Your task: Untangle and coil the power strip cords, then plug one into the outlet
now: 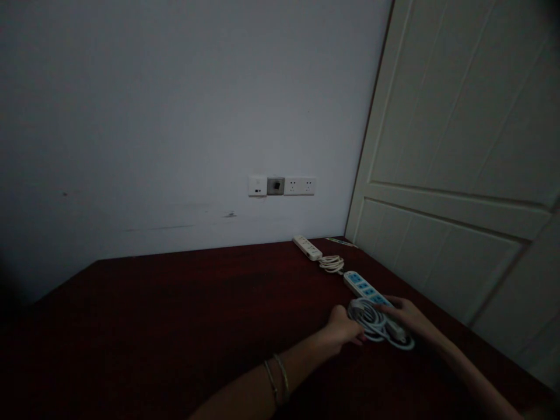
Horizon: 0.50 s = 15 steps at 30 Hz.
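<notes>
A white power strip with blue socket faces (361,284) lies on the dark red tabletop, angled toward me at the right. Its pale cable (371,322) is wound in loose loops over the near end of the strip. My left hand (345,326), with bracelets on the wrist, is closed on the left edge of the coil. From the right, my right hand (406,316) grips across the near end of the power strip, its fingers touching both strip and loops. A plug-like grey end (396,331) shows among the loops; dim light blurs the fingertips.
Farther back lies a second white power strip (307,248) with its own coiled cable (331,264). A thin flat strip (340,241) rests in the back corner. Wall sockets (300,186) sit above the dark red tabletop (196,303). A panelled white door (450,175) borders the right side.
</notes>
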### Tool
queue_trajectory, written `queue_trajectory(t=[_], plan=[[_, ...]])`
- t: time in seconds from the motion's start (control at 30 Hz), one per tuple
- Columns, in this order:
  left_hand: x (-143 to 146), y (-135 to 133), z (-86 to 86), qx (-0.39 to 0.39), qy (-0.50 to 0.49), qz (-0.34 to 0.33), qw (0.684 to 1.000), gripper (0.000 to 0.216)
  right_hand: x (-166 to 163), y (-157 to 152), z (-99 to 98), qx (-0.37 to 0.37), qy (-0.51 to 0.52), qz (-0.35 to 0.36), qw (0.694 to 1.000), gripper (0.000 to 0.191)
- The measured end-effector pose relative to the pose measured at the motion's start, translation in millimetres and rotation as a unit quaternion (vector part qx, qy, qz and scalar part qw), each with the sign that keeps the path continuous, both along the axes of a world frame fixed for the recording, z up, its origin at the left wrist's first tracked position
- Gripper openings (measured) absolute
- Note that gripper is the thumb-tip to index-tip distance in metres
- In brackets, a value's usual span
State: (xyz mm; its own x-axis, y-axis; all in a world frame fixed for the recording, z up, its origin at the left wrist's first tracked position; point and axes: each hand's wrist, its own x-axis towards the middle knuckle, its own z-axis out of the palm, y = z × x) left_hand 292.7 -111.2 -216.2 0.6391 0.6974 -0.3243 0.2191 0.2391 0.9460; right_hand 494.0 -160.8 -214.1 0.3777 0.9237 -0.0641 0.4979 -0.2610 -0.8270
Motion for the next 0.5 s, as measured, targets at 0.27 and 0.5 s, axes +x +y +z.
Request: queue_trajectory(t=[0.27, 0.5], plan=[[20, 6, 0.3, 0.028, 0.026, 0.020, 0.999, 0.040, 13, 8, 2.6, -0.005, -0.023, 0.014, 1.000, 0.052], [14, 10, -2.4, 0.027, 0.011, -0.031, 0.999, 0.023, 16, 11, 4.5, -0.010, 0.006, 0.075, 0.997, 0.047]])
